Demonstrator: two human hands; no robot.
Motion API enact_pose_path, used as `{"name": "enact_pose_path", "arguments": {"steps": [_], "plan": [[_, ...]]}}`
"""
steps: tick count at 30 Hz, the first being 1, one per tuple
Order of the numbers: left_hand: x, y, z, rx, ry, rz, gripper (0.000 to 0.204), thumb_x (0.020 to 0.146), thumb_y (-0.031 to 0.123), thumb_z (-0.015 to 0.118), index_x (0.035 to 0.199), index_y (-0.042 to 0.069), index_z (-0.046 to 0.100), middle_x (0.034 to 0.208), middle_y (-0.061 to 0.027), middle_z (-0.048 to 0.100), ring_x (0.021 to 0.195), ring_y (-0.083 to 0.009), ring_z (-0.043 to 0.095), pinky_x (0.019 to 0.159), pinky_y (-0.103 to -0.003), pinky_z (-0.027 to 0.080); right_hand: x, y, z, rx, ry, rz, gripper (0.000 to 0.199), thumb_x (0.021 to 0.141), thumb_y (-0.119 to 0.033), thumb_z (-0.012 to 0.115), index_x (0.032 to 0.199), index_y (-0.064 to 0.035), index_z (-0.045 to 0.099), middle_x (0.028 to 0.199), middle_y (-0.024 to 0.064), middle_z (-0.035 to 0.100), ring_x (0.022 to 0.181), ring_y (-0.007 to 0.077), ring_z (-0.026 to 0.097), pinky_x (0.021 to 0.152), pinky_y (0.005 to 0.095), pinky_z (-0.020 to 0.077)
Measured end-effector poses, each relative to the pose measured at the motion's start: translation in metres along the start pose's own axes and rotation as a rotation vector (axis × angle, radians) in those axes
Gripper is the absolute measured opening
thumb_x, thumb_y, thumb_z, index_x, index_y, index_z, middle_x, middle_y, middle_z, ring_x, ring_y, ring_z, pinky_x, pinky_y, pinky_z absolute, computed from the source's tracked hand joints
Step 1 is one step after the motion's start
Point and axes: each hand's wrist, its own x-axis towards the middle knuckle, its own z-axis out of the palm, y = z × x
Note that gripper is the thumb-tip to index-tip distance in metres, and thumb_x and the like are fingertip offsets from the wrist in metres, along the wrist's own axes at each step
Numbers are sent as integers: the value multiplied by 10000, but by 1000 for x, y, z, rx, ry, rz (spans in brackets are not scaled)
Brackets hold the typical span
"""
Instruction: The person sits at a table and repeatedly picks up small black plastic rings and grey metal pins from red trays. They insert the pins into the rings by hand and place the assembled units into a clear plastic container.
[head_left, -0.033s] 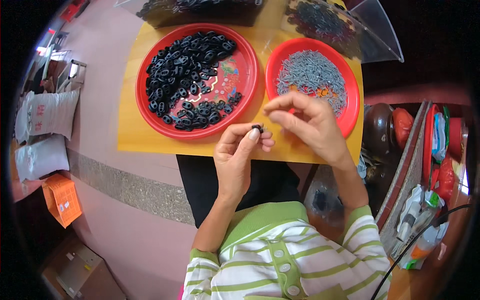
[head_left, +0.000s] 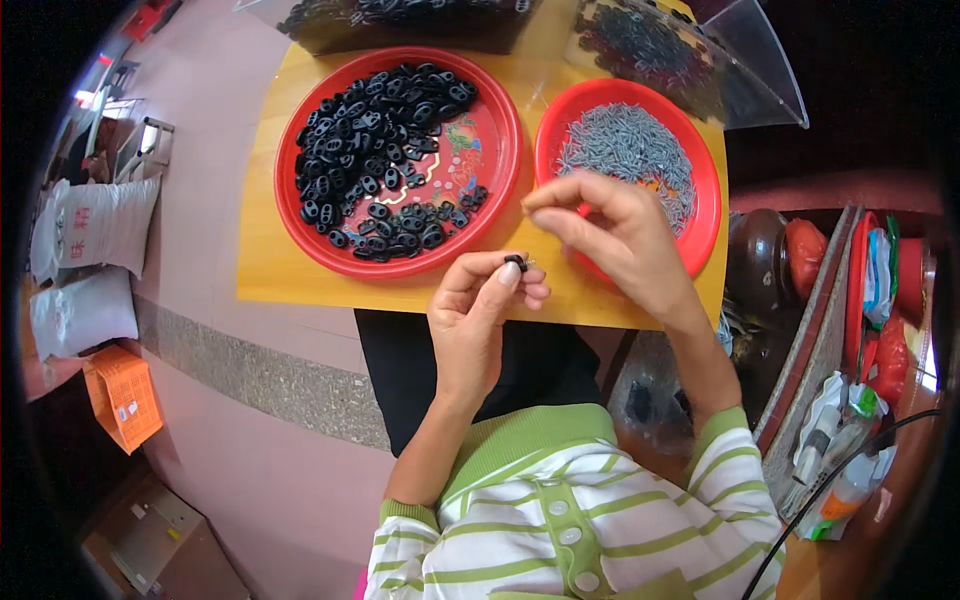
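My left hand (head_left: pixel 475 325) is pinching a small black plastic piece (head_left: pixel 515 262) between thumb and fingers, just over the table's near edge. A thin shiny bit, perhaps a screw, sticks out at the piece's right side. Higher and to the right, my right hand (head_left: pixel 620 240) hovers by the near-left rim of a red dish (head_left: pixel 713 215) of small grey screws (head_left: pixel 630 145). Its thumb and forefinger tips come together; whether anything sits between them is too small to see. To the left, a large red tray (head_left: pixel 508 140) carries many black two-holed plastic pieces (head_left: pixel 350 140).
Behind the tray and dish stand a clear bin (head_left: pixel 400 25) of black pieces and another clear bin (head_left: pixel 660 60) of screws. The yellow tabletop (head_left: pixel 300 285) ends close to my body. White sacks (head_left: pixel 100 230) lie at far left; a cluttered shelf (head_left: pixel 810 330) runs along the right.
My right hand has shifted very slightly left and up, its thumb and forefinger still together. My left hand keeps the black piece in its pinch. The whole view has shifted a little.
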Motion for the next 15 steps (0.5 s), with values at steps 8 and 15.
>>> {"name": "enact_pose_path", "arguments": {"steps": [8, 15], "plan": [[-10, 9, -8, -96, -17, -66, 151, 909, 77, 556, 1018, -26, 574, 885, -150, 653, 742, -176, 641, 671, -271, 523, 103, 23, 30, -401, -25, -450, 121, 818, -89, 621, 906, -10, 646, 857, 111, 647, 754, 228, 628, 665, 315, 486], [-13, 11, -12, -86, -12, -63, 142, 913, 81, 564, 1014, -18, 578, 893, -138, 655, 761, -174, 644, 676, -270, 520, 136, 47, 55, -610, 52, -533, 185, 774, -87, 669, 946, -52, 611, 927, 87, 577, 836, 272, 605, 718, 373, 487]]}}
